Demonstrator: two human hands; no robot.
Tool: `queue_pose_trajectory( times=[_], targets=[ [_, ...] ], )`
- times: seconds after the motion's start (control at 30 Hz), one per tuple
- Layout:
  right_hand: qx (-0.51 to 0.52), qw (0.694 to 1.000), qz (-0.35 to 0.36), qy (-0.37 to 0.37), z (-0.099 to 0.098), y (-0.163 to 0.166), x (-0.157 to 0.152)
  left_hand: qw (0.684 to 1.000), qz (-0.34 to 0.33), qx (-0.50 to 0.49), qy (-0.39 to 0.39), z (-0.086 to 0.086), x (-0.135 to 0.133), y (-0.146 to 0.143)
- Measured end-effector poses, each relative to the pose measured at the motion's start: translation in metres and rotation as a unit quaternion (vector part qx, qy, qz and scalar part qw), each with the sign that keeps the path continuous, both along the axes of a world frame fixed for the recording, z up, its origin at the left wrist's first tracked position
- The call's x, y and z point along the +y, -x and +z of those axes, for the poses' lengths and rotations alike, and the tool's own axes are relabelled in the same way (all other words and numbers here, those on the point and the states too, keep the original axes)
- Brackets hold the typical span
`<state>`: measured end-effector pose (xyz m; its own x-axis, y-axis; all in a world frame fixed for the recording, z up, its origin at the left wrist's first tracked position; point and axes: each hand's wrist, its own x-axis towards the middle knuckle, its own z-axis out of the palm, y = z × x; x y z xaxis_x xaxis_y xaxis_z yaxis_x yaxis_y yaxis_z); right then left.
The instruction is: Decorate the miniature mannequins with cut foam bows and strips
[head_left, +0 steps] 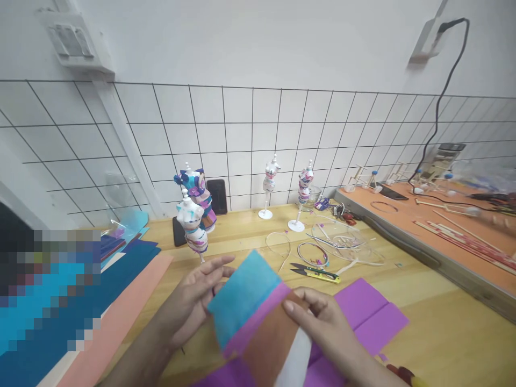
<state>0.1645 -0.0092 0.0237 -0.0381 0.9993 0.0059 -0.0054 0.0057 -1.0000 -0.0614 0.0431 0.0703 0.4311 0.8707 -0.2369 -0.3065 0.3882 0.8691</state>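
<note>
Both of my hands hold up a small stack of felt sheets [258, 317] above the wooden table [435, 322]: blue on top, then pink, brown and white. My left hand [193, 298] supports the stack from behind at its left edge, fingers partly stretched. My right hand [322, 322] pinches the brown sheet with its thumb on top. Purple felt sheets [371, 309] lie on the table under and right of my hands.
Several small dress-form mannequins [192, 226] stand behind, two wrapped in coloured pieces. Yellow-handled snips [316, 273], wire loops and a clear bowl [342, 236] lie to the right. Blue and salmon sheets [121, 312] lie left. An orange board [443, 215] with wooden sticks sits far right.
</note>
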Motion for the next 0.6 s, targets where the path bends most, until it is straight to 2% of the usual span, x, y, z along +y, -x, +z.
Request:
queue_pose_trajectory(
  times=[0.1, 0.2, 0.3, 0.4, 0.5, 0.6],
  targets=[
    [0.133, 0.987, -0.015, 0.085, -0.009, -0.001, 0.011, 0.992, -0.024, -0.097, 0.084, -0.018, 0.003, -0.016],
    [0.196, 0.971, -0.027, 0.136, -0.011, -0.003, 0.016, 0.984, -0.053, -0.134, 0.103, -0.032, 0.000, -0.024],
    [0.228, 0.958, -0.026, 0.172, -0.010, -0.004, 0.016, 0.986, -0.090, -0.129, 0.059, -0.039, -0.004, -0.024],
    [0.240, 0.954, -0.018, 0.180, -0.012, -0.003, 0.016, 0.991, -0.123, -0.061, 0.008, -0.041, -0.005, -0.024],
    [0.232, 0.958, -0.007, 0.171, -0.014, -0.003, 0.017, 0.992, -0.119, 0.025, -0.041, -0.043, -0.003, -0.027],
    [0.197, 0.967, -0.002, 0.159, -0.014, 0.000, 0.018, 0.987, -0.117, 0.059, -0.091, -0.046, -0.003, -0.032]
  ],
)
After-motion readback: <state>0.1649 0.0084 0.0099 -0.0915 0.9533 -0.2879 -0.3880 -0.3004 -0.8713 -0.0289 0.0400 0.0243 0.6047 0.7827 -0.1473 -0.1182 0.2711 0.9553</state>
